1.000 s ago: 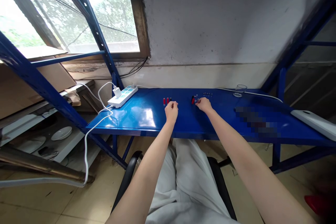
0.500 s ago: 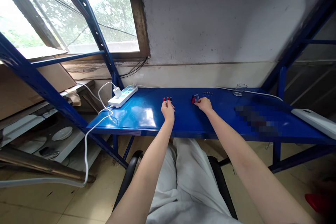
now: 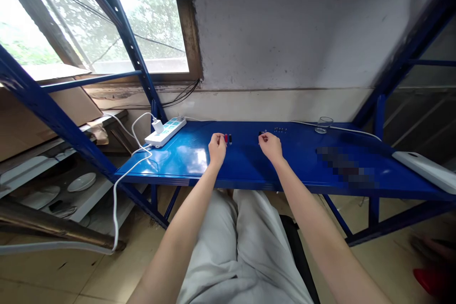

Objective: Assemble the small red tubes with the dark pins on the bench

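Observation:
My left hand (image 3: 217, 149) is over the blue tabletop (image 3: 245, 161) with its fingers curled together; what is in them, if anything, is hidden. Close to its right side lie a small red cylinder (image 3: 225, 138) and a small black cylinder (image 3: 230, 139). Farther right, my right hand (image 3: 271, 146) has thumb and fingers closed in a pinch, and its grip is too small to make out. Just beyond those fingertips a small dark piece (image 3: 261, 133) shows, partly covered by the hand. Several tiny metallic pieces (image 3: 280, 130) lie in a group behind my right hand.
On the left stands a white power strip (image 3: 166, 132) with a plug and white cable. A clear glass (image 3: 323, 125) is at the back right. A blurred dark object (image 3: 345, 166) and a white device (image 3: 425, 171) lie on the right. Blue frame posts rise at both ends.
My left hand has shifted left, leaving a red and a black cylinder at its right. My right hand has moved slightly left, and the red piece by its fingertips no longer shows.

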